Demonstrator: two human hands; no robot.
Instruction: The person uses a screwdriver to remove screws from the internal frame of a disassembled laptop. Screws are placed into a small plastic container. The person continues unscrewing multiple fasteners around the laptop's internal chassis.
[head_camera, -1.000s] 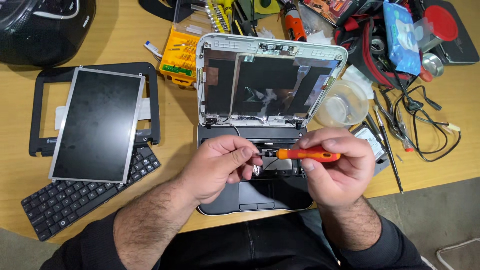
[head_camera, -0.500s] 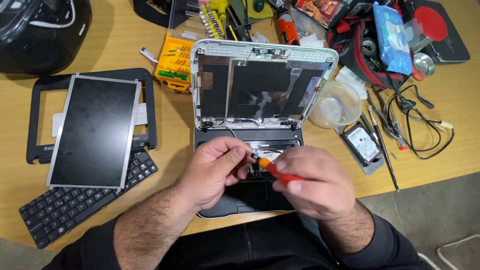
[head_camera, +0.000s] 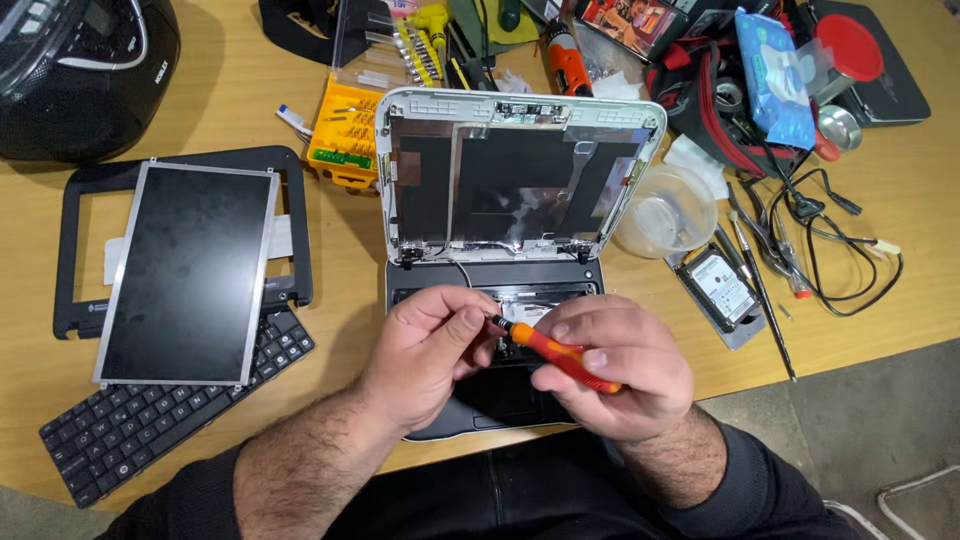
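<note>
- The table (head_camera: 250, 90) was the biggest thing before us, a wooden top crowded with parts and tools.
- The laptop (head_camera: 520, 190) sat open at its near edge, lid shell bare of its screen, base under our hands.
- The panel (head_camera: 185, 270) lay to the left on its black bezel (head_camera: 75, 250), overlapping the loose keyboard (head_camera: 130, 430) nearer us.
- A black radio (head_camera: 70, 70) stood at the far left corner.
- A clear cup (head_camera: 665, 215) stood just right of the lid, with a hard drive (head_camera: 722, 290) nearer us beside it.
- Our right hand (head_camera: 620, 365) was closed around the screwdriver (head_camera: 555, 352), orange handle slanting across the fingers, above the laptop base.
- Our left hand (head_camera: 425, 355) pinched thumb and forefinger together at the screwdriver's tip end; whether they gripped the tip itself or something small, we could not tell.
</note>
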